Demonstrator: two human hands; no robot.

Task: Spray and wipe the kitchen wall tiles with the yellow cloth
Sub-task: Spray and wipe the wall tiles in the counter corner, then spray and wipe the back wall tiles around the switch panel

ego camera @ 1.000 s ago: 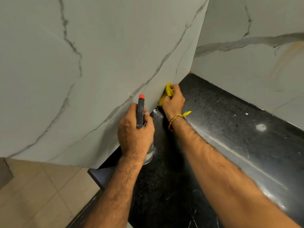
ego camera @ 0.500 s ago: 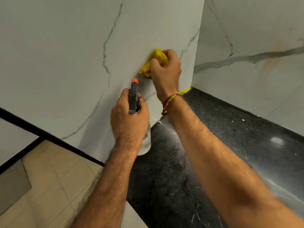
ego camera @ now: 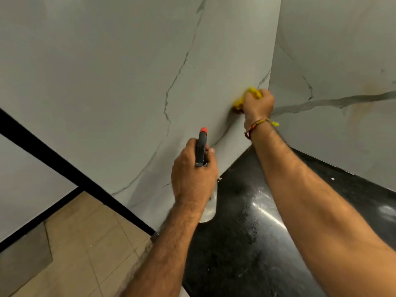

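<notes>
A spray bottle (ego camera: 201,150) is gripped in the left hand (ego camera: 192,176), above the black bench (ego camera: 246,243); up and to its right, the yellow cloth (ego camera: 249,99) is bunched in the right hand (ego camera: 258,105) and pressed against the wall tiles (ego camera: 128,71)

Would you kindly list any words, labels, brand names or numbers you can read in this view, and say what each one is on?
No readable text anywhere in this view.
Spray bottle in the left hand: no label shows; the hand covers most of it.
Yellow cloth in the right hand: no print or tag visible.
Wall tiles: only grey veining and a brownish stain, no lettering.
Black countertop: specks and glare only.
</notes>
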